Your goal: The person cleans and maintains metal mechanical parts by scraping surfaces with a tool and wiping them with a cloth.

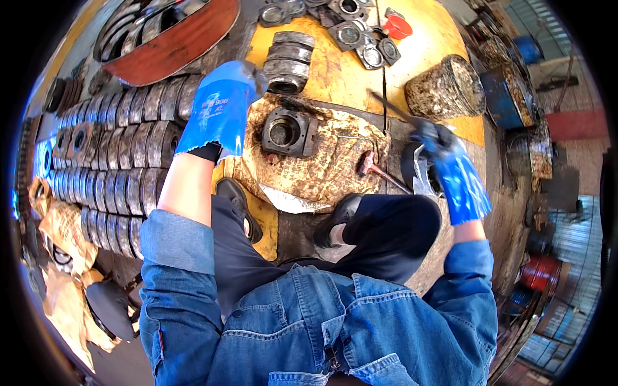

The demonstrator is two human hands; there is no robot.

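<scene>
My left hand (222, 106), in a blue rubber glove, reaches forward beside a short row of round metal parts (288, 61). Its fingers are mostly hidden behind the glove's back, so I cannot see whether it holds anything. My right hand (441, 145), also gloved and dark with grime at the fingers, is closed round a long, thin dark tool (394, 107) pointing forward and left. Between my hands, a square metal housing (286, 133) with a round bore rests on a greasy, stained sack (335, 164). A hammer (368, 163) with a reddish head lies at the sack's right side.
Rows of round metal parts (122, 141) line the left, below a rusty red drum section (174, 45). Flat metal pieces (351, 35) and a red funnel (397, 27) lie at the back. A dirty bucket (446, 87) stands right; a dark round container (412, 168) sits by my knee.
</scene>
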